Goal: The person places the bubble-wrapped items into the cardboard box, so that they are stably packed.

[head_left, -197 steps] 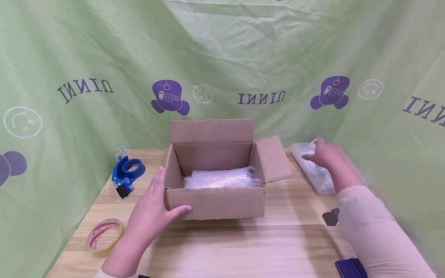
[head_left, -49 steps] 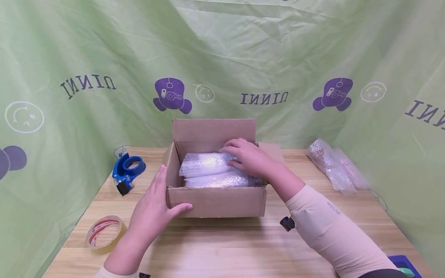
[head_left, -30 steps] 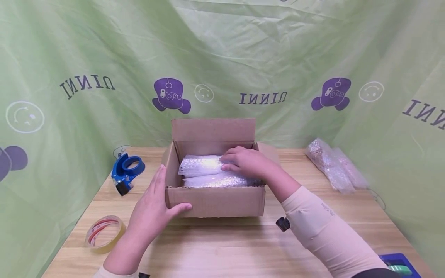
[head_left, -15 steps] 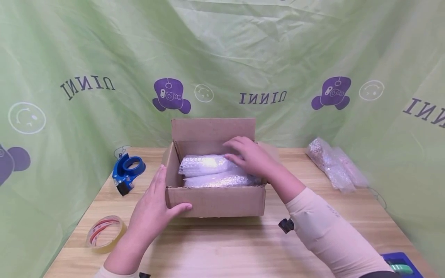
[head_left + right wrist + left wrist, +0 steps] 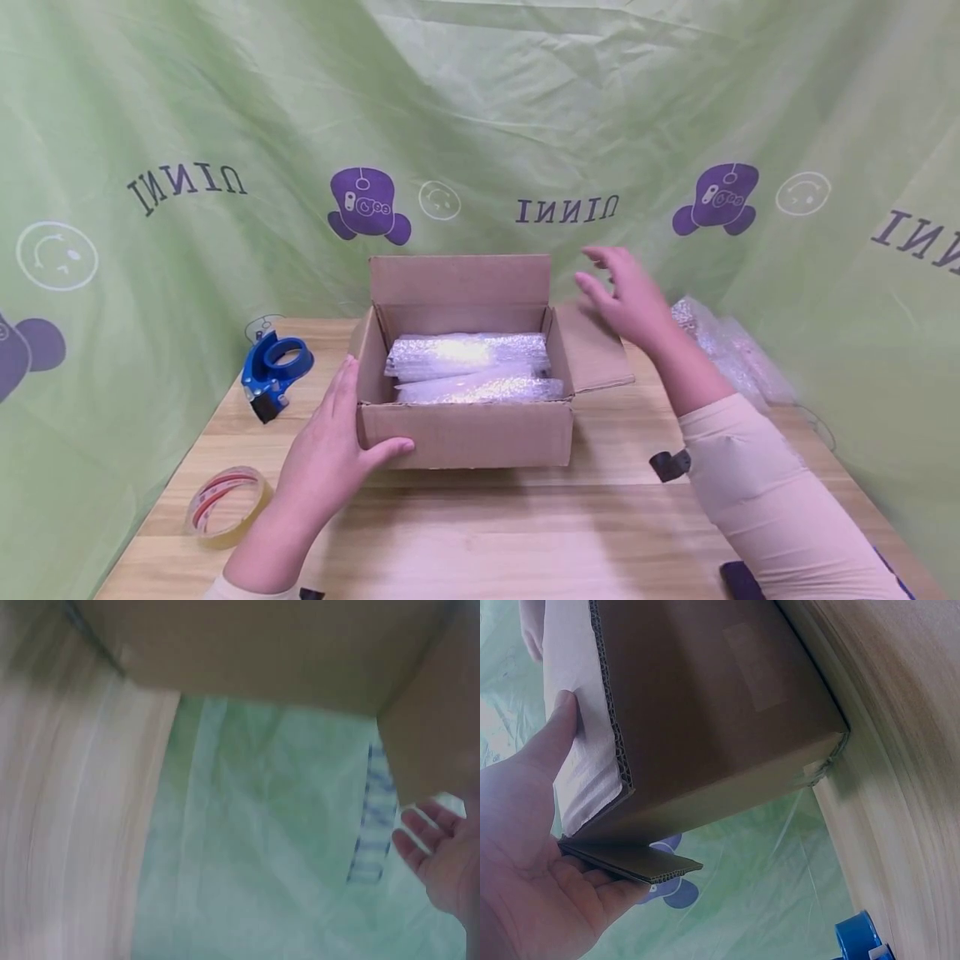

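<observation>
An open cardboard box [image 5: 465, 435] stands mid-table, its back flap upright and its right flap folded outward. Two bubble-wrapped packets lie side by side inside: a rear packet [image 5: 468, 354] and a front packet [image 5: 487, 388]. What they wrap is hidden. My left hand [image 5: 330, 442] holds the box's front left corner, thumb on the front wall; in the left wrist view its fingers lie behind the side flap [image 5: 634, 861]. My right hand [image 5: 626, 296] is in the air above the right flap [image 5: 596, 354], fingers apart, holding nothing.
More bubble-wrapped packets [image 5: 738, 354] lie at the back right, partly behind my right arm. At left are a blue tape dispenser [image 5: 277, 371] and a roll of clear tape [image 5: 228, 507]. A dark blue item [image 5: 741, 581] shows at the front right. A green curtain [image 5: 480, 125] hangs behind.
A second bubble-wrapped packet has gone into the box behind the first. My right hand pressed on it, then let go and moved right and up. My left hand stays put.
</observation>
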The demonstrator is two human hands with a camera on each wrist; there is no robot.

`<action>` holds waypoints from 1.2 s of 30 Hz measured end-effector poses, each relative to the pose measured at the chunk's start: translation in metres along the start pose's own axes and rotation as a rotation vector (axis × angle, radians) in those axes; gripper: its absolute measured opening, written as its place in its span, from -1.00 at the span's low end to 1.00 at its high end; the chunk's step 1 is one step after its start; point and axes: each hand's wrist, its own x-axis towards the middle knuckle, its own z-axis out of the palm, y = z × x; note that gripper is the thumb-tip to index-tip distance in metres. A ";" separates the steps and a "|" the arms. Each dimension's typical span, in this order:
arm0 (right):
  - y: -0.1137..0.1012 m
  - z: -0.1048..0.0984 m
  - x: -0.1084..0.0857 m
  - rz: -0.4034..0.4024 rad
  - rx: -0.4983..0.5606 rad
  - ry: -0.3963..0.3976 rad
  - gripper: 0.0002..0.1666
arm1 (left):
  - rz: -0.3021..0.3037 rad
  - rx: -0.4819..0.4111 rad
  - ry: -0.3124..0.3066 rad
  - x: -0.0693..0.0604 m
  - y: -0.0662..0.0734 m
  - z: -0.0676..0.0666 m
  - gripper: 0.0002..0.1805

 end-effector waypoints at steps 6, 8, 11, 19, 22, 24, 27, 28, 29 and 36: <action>0.042 -0.023 -0.006 0.188 -0.101 0.050 -0.18 | -0.004 0.002 0.002 0.001 0.000 -0.001 0.39; 0.056 -0.028 -0.009 0.235 -0.133 0.039 -0.12 | -0.003 0.003 0.004 0.001 0.001 -0.001 0.39; 0.075 -0.032 -0.015 0.295 -0.170 0.014 -0.02 | -0.001 0.004 0.004 0.001 0.000 -0.001 0.39; 0.131 -0.034 -0.039 0.441 -0.233 -0.059 0.17 | -0.001 0.007 0.004 0.001 -0.001 0.001 0.40; 0.149 -0.034 -0.050 0.491 -0.257 -0.099 0.25 | 0.001 0.007 0.008 0.001 -0.001 0.001 0.40; 0.158 -0.034 -0.057 0.512 -0.275 -0.127 0.29 | 0.000 0.007 0.009 0.001 -0.001 0.001 0.40; 0.170 -0.034 -0.067 0.529 -0.307 -0.158 0.29 | 0.000 0.007 0.012 0.002 -0.001 0.001 0.39; 0.174 -0.033 -0.070 0.527 -0.316 -0.166 0.29 | -0.001 0.006 0.011 0.002 0.000 0.001 0.39; 0.177 -0.033 -0.073 0.530 -0.324 -0.173 0.29 | -0.002 0.007 0.009 0.002 0.000 0.001 0.40; 0.197 -0.029 -0.086 0.562 -0.285 -0.255 0.37 | -0.004 0.010 0.001 0.002 0.000 0.000 0.39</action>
